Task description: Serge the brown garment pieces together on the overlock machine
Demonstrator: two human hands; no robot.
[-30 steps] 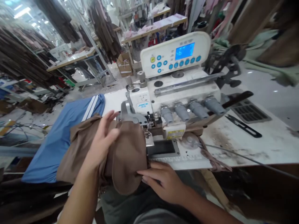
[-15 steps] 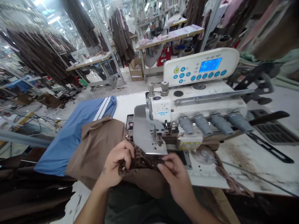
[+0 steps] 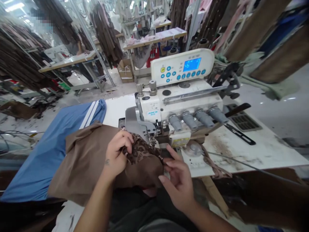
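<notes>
A brown garment piece [image 3: 89, 154] with a dark patterned lace part [image 3: 141, 149] lies in front of the white overlock sewing machine [image 3: 152, 104]. My left hand [image 3: 119, 149] is closed, pinching the lace by its upper left edge. At the garment's right edge is my right hand [image 3: 178, 180], thumb and fingers apart; its fingertips are beside the cloth, and I cannot tell whether they touch it. The lace's far edge lies close to the presser foot area [image 3: 152, 140], and whether it is under the foot is unclear.
Blue cloth with white stripes [image 3: 65, 135] lies left of the garment. A phone [image 3: 122, 122] is partly visible behind the machine's plate. Right of the machine are a black slotted bar [image 3: 241, 135] and a cord [image 3: 241, 161]. Clothes racks and other worktables stand beyond.
My right thumb and fingers have parted from their pinch on the lace. More of the lace now shows spread between the hands. The head view has swung to the right.
</notes>
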